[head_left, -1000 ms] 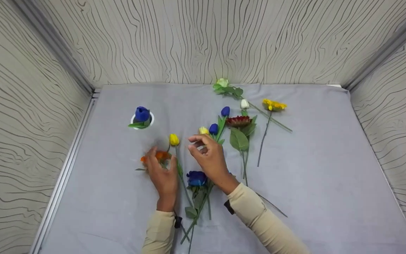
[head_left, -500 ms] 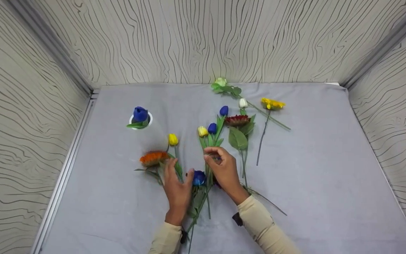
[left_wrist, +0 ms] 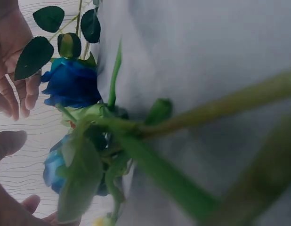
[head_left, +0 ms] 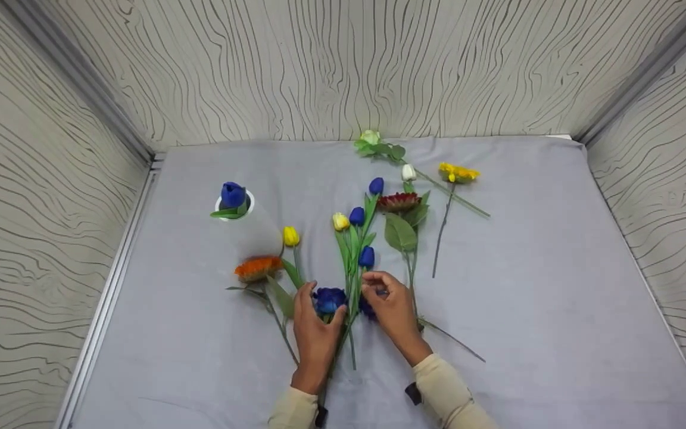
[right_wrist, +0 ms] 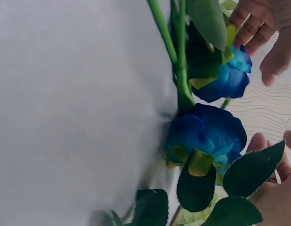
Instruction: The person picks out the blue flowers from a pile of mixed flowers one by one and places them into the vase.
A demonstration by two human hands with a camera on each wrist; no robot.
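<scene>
My left hand (head_left: 316, 342) is spread around a blue rose (head_left: 330, 299), thumb on one side and fingers on the other. My right hand (head_left: 398, 313) hovers over a second blue rose (head_left: 367, 308) that it partly covers, its fingers bent loosely toward the thumb. In the right wrist view this second rose (right_wrist: 206, 132) lies beside the right hand (right_wrist: 272, 197), and the first rose (right_wrist: 221, 80) is close by the left fingers. Between the hands run the stems of blue tulips (head_left: 367, 257) and a pale yellow tulip (head_left: 340, 221).
A white vase (head_left: 256, 229) holding a blue tulip (head_left: 233, 194) stands at left. Near it lie an orange flower (head_left: 258, 268) and a yellow tulip (head_left: 291, 236). A dark red flower (head_left: 399, 201), white tulip (head_left: 408, 172), yellow flower (head_left: 459, 173) and pale rose (head_left: 370, 137) lie farther back.
Both hands have moved right and nearer the body, the left from the orange flower to the blue rose, the right down from the pale yellow tulip. The front blue tulip is now uncovered.
</scene>
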